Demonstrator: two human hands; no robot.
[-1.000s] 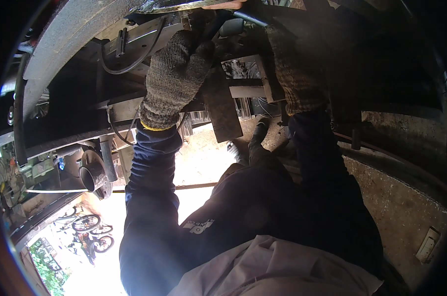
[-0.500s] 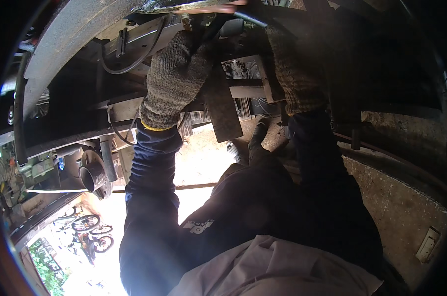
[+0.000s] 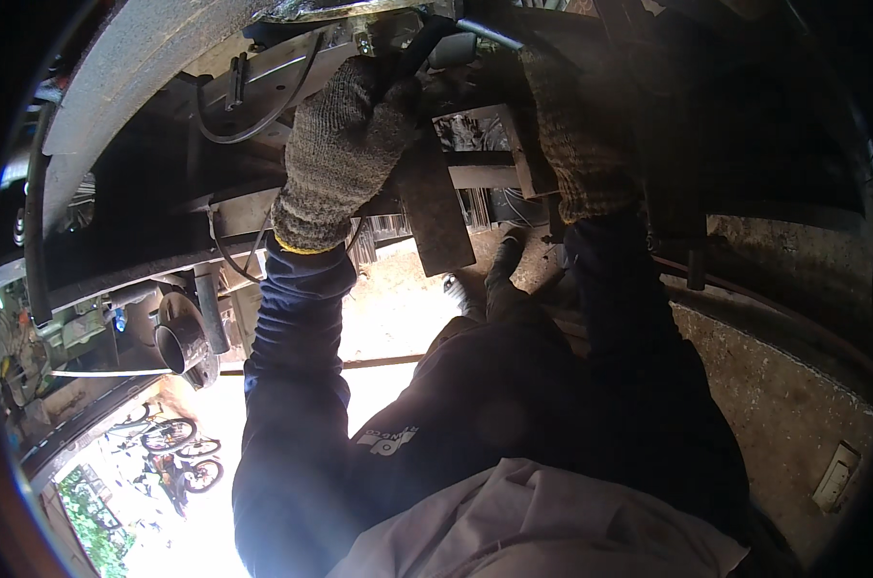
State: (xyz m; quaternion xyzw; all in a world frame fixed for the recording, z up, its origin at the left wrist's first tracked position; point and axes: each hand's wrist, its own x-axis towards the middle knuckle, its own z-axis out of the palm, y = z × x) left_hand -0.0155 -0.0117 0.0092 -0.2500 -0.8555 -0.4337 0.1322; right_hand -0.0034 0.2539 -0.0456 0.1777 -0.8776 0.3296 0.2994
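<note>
My left hand (image 3: 345, 154), in a grey-brown knitted glove with a yellow cuff edge, is raised at the upper middle. Its fingers are closed round a black bar or handle (image 3: 430, 40) that slants up toward the top edge. To the right, my right hand (image 3: 576, 144) wears a similar glove, partly in shadow. A shiny metal rod (image 3: 491, 35) runs into its grip; the fingertips are hard to make out. Between my forearms hangs a flat rusty metal plate (image 3: 438, 212), beside a small rectangular metal frame (image 3: 518, 149).
A large curved grey metal piece (image 3: 157, 67) arches at the upper left. Below it are a looped cable (image 3: 253, 135) and a short wide pipe (image 3: 181, 345). Bicycles (image 3: 171, 435) stand outside at the lower left. A brown wall-like panel (image 3: 774, 385) lies on the right.
A pinkish, finger-like shape at the top edge, above the black bar, is gone from view. Both my gloved hands stay almost where they were.
</note>
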